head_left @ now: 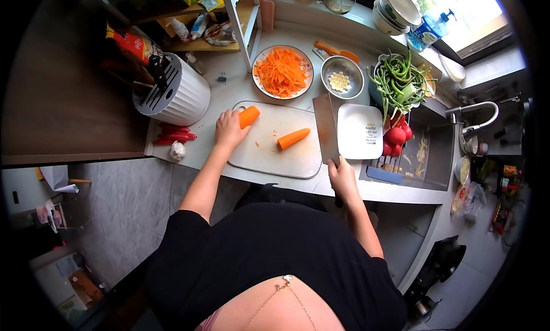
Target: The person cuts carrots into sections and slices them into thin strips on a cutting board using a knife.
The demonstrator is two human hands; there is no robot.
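Observation:
My left hand [230, 129] is closed around a thick piece of carrot [248, 117] at the upper left of the white cutting board [275, 159]. In my right hand [344, 179] is the handle of a cleaver [325, 127], its broad blade pointing away from me just past the board's right edge. Another carrot piece [294, 138] lies on the board between my hands, with a few small orange scraps near it. Beyond the board stands a plate [259, 89] heaped with shredded carrot [282, 72].
A metal bowl [356, 90] holds peeled garlic cloves. The white tray [360, 133] sits beside the cleaver, near tomatoes [395, 137], green beans [395, 82] and the sink [435, 159]. Left are a knife holder [186, 93], red chillies [173, 134] and a garlic bulb [177, 152].

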